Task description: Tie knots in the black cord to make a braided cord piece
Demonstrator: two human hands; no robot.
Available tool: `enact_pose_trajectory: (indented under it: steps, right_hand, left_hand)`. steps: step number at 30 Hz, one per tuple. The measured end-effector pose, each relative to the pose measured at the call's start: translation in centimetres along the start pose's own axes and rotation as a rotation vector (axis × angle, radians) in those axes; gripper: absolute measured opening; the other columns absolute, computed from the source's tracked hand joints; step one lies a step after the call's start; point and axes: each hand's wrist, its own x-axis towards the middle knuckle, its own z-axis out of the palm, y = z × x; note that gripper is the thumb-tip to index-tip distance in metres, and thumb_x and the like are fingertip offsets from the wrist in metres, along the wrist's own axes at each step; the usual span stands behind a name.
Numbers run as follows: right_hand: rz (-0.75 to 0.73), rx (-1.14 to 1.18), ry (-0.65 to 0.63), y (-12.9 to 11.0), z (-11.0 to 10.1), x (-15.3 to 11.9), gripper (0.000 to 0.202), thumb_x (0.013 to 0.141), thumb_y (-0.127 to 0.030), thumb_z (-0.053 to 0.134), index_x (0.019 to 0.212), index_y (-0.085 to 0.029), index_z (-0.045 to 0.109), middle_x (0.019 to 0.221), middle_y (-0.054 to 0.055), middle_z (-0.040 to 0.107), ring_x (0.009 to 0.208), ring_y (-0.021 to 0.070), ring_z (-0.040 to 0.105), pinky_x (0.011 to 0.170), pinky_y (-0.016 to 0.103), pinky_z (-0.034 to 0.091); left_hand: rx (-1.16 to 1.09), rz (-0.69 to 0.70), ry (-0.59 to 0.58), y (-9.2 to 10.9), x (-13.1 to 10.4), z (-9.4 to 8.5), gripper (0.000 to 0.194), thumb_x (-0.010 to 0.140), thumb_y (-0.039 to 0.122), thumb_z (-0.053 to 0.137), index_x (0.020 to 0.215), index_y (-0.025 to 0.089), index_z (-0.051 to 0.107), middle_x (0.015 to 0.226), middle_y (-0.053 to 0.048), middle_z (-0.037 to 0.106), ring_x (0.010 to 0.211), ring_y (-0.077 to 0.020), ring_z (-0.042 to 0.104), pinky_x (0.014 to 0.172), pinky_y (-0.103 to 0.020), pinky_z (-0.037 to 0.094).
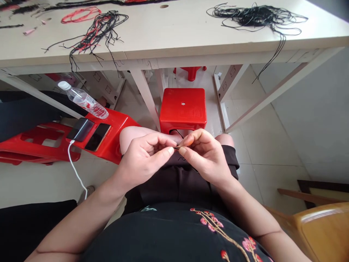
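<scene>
Above my lap, my left hand [145, 156] and my right hand [204, 156] meet fingertip to fingertip. Between them runs a thin black cord [176, 147], pinched by thumb and forefinger on each side. Short dark ends of it show just below the fingertips, and a strand rises above them near the red stool. Any knot in the cord is too small to make out. On the table [169, 32] in front lie a bundle of black and red cords [95, 32] at the left and a large tangle of black cord [257, 16] at the right.
A red stool [183, 105] stands under the table ahead. To the left, another red stool [117, 122] bears a water bottle [85, 102], a phone [98, 137] and a dark device [81, 129] with a white cable [75, 167]. A wooden chair [324, 229] is at the lower right.
</scene>
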Motion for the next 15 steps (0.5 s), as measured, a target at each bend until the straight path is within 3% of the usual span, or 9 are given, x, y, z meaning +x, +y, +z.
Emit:
enact_pose_trajectory:
  steps: [6,15]
  right_hand:
    - [0.199,0.076,-0.063,0.01,-0.24,0.36,0.014,0.074,-0.025,0.068,0.081,-0.019,0.058,0.075,-0.001,0.059,0.068,0.0097,0.054,0.06,0.023,0.044]
    - [0.271,-0.026,-0.083,0.06,-0.38,0.38,0.01,0.075,-0.023,0.061,0.069,-0.016,0.057,0.06,-0.003,0.056,0.054,0.0064,0.046,0.05,0.02,0.036]
  left_hand:
    - [-0.117,-0.048,0.085,-0.1,0.0,0.2,0.019,0.072,0.023,0.067,0.088,0.017,0.06,0.074,0.0,0.066,0.067,-0.012,0.065,0.061,-0.022,0.054]
    - [-0.037,-0.09,0.087,-0.19,0.3,0.15,0.017,0.072,0.023,0.065,0.085,0.017,0.056,0.067,0.002,0.061,0.06,-0.0101,0.061,0.053,-0.02,0.049]
